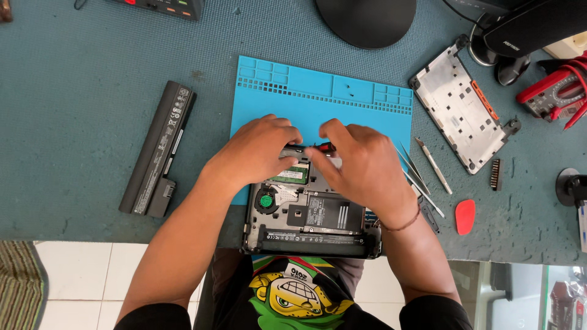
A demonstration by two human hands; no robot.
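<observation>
Head view — screwdriver (309, 148) between both hands (260, 150) over laptop (312, 220).

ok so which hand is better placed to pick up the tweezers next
Probably the right hand: the tweezers lie on the mat's right edge just beside it. The left hand is across the opened laptop, and both hands grip the screwdriver.

Loose parts and tools around the bench

Black battery pack (158, 150) at nine o'clock; removed base cover (460, 104) at two, red pry pick (465, 216), tweezers (418, 174) at three, monitor stand (367, 19) at twelve.
</observation>
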